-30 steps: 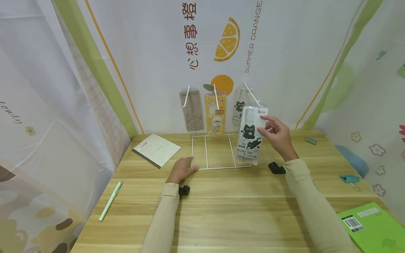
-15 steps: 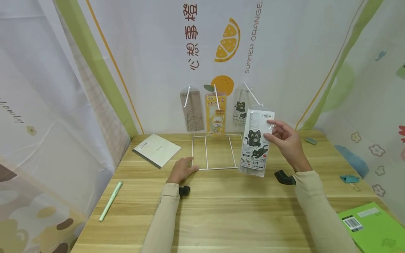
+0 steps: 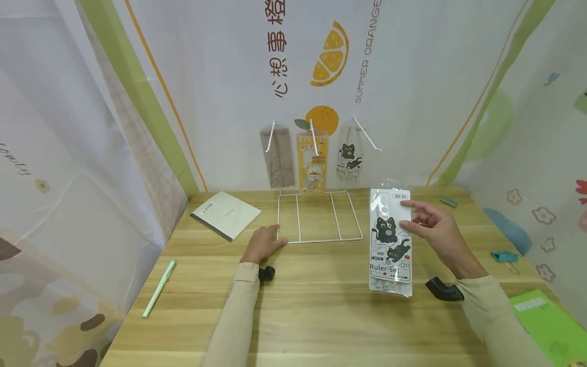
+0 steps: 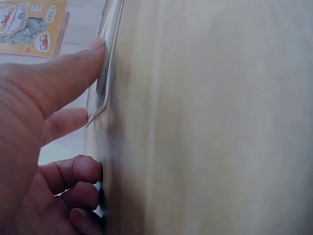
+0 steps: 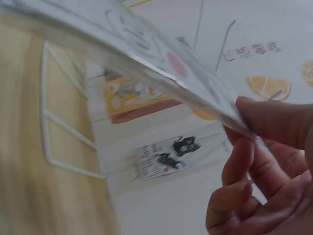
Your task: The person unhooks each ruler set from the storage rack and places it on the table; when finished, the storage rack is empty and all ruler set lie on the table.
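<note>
A white wire rack (image 3: 325, 241) stands on the table with three hooks. Its left front corner is under my left hand (image 3: 263, 244), whose thumb and finger touch the wire in the left wrist view. From the hooks hang a brown packet (image 3: 279, 160), a yellow duck packet (image 3: 313, 165) and a clear black-cat ruler packet (image 3: 349, 159). To the right of the rack, my right hand (image 3: 435, 229) pinches another black-cat ruler packet (image 3: 390, 239) by its right edge, upright in front of the body; in the right wrist view that packet (image 5: 146, 58) is seen nearly edge-on.
A pale notebook (image 3: 225, 215) lies left of the rack, with a light green pen (image 3: 158, 289) nearer the front left. On the right are a small green object (image 3: 449, 202), a teal binder clip (image 3: 504, 256) and a bright green notebook (image 3: 550, 326).
My right hand has carried the ruler packet away from the right hook, toward the right and the near side of the table. My left hand stays at the rack's corner.
</note>
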The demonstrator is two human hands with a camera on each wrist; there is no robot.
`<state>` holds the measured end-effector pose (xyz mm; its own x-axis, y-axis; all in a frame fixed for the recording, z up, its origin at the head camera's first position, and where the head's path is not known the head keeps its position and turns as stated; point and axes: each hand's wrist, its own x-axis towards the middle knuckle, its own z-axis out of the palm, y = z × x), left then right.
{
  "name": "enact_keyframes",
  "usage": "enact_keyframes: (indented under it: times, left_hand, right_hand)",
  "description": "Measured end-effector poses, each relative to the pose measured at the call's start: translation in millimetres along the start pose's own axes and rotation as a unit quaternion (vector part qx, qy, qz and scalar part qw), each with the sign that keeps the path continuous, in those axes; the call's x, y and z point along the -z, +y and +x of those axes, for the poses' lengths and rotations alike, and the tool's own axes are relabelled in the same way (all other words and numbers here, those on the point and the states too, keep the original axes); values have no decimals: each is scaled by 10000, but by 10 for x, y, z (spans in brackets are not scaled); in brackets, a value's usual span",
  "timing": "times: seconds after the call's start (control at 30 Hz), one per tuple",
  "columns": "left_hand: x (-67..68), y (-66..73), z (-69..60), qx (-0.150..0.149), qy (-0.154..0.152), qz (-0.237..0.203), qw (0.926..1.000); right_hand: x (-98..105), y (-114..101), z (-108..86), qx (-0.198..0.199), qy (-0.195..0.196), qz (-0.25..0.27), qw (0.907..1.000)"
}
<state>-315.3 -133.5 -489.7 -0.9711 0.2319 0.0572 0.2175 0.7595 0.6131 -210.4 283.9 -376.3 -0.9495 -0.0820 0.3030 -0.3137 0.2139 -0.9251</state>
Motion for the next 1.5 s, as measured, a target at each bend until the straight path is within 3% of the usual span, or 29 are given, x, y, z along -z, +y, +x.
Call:
enact_keyframes:
  times: [0.1, 0.23, 0.4, 0.53, 0.83, 0.97, 1.17, 1.3, 1.5]
  left_hand:
    - [19, 4, 15, 17, 10, 28, 10000]
    - [44, 24, 27, 52, -2, 62, 10000]
    - [67, 51, 33, 44, -9, 66, 10000]
    - [74, 59, 41, 74, -50, 44, 10000]
    - [64, 55, 47, 50, -79, 121, 9999]
    - [55, 66, 40, 90, -128, 67, 9999]
    - [49, 61, 26, 113, -117, 85, 9998]
    - [39, 44, 22, 154, -137, 73, 9998]
    - [24, 27, 13, 162, -187, 61, 9997]
  right_hand:
    - [83, 153, -86, -674, -180, -453, 9965]
    - [183, 369, -190, -1544, -515, -756, 9838]
    - [252, 595, -292, -2231, -886, -831, 9672]
    - [257, 719, -347, -2647, -969, -751, 9565]
    - [260, 949, -398, -2623, -1226, -730, 9544]
    - [234, 973, -413, -2437, -1201, -1337, 9531]
    - [204, 938, -433, -2166, -1166, -2246, 9429]
    - [208, 907, -420, -2196, -1182, -2410, 9379]
    - [256, 781, -267, -1937, -1219, -2535, 9399]
